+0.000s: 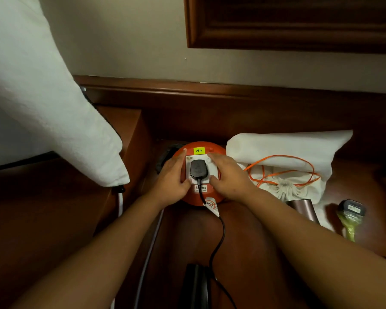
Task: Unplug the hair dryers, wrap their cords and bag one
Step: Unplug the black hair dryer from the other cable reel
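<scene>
A black plug [198, 169] sits in the white socket plate of a round orange extension reel [200, 146]. Its black cord [217, 241] runs down toward a dark hair dryer [195, 286] at the bottom edge. My left hand [173, 178] rests on the reel's left side, fingers straight along the socket plate. My right hand [228, 175] lies on the right side, fingertips by the plug. A white drawstring bag [288, 148] with an orange cord lies to the right. Below it shows a pink metallic hair dryer barrel [303, 209].
A second black plug [352, 208] with a yellow-green tie lies at the far right on the wooden surface [366, 175]. A white pillow [42, 108] hangs at the left. A white cable [147, 253] runs down beside my left arm. A wooden ledge and wall stand behind.
</scene>
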The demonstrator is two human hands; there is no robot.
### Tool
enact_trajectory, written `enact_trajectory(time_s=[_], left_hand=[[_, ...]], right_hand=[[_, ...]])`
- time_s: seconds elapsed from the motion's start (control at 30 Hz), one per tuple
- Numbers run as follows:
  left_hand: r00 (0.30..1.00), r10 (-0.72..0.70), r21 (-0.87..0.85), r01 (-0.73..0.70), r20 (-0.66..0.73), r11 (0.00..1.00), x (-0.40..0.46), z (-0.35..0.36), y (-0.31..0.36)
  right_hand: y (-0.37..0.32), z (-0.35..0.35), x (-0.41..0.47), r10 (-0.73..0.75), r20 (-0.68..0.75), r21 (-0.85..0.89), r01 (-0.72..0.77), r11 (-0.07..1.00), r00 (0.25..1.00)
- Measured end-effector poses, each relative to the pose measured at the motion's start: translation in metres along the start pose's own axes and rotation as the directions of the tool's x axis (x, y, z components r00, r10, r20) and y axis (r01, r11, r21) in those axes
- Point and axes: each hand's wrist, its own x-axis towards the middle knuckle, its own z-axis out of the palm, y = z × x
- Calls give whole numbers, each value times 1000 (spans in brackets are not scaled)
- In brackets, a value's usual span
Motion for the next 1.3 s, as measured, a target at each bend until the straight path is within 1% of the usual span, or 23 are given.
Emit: enact_trajectory(time_s=[0.1,0.2,0.27,0.33,0.67,0.93,1.17,1.3], left_hand=[[998,-7,167,-4,64,986,3,-6,-3],[990,-9,243,-26,139,970,4,-6,-3],[984,-14,284,-37,175,958,5,-7,-3],[980,-20,309,-43,197,950,6,-9,-4],[970,-30,238,-30,242,971,4,-8,-10],[973,-1,182,-43,232,982,4,-5,-15],[973,8,156,-45,230,987,4,-6,-16],[974,7,149,-42,225,988,4,-4,-18]], right_hand=[[-9,-4,6,-64,41,-43,65,997,997],[-17,-4,14,-88,99,-70,95,993,991],[-20,-4,18,-78,156,-83,92,992,985],[-21,-5,20,-69,180,-77,84,993,981],[-20,-11,25,-118,155,-168,144,975,981],[-21,-14,24,-109,144,-142,129,981,984],[-20,-13,29,-107,171,-147,133,980,979],[-18,-12,28,-108,162,-142,131,981,981]])
